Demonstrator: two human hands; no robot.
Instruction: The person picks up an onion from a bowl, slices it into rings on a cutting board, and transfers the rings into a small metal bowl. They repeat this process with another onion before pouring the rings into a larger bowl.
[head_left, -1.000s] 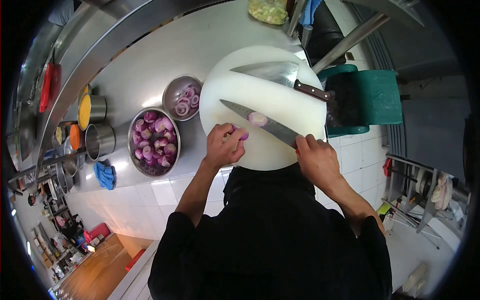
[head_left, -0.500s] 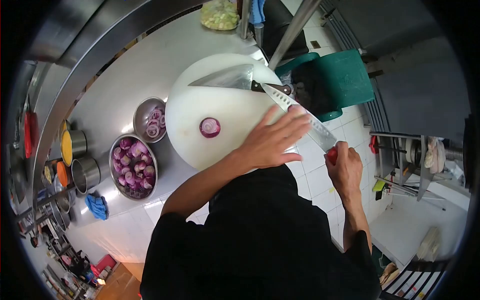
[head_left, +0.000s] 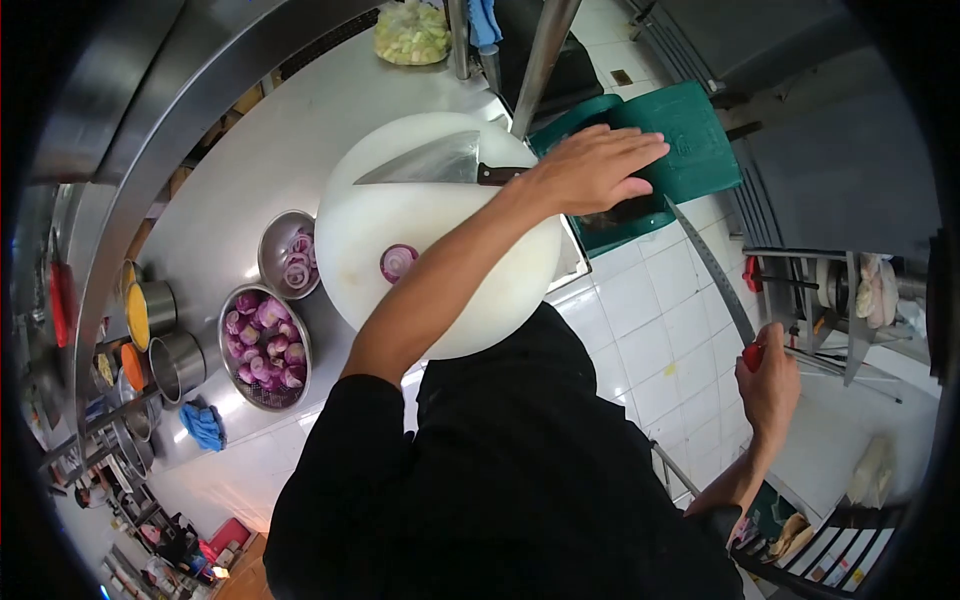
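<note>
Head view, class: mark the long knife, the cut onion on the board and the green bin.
long knife [head_left: 713,272]: head view, middle of the blade.
cut onion [head_left: 398,262]: head view, its cut face.
green bin [head_left: 692,135]: head view, its green side wall.

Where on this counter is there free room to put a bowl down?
Bare steel counter lies behind the bowl of onion rings, between the white board and the tub of chopped vegetables. On the board, the strip between cleaver and onion half is free. Crowded: the board's right side, crossed by the left arm.
</note>
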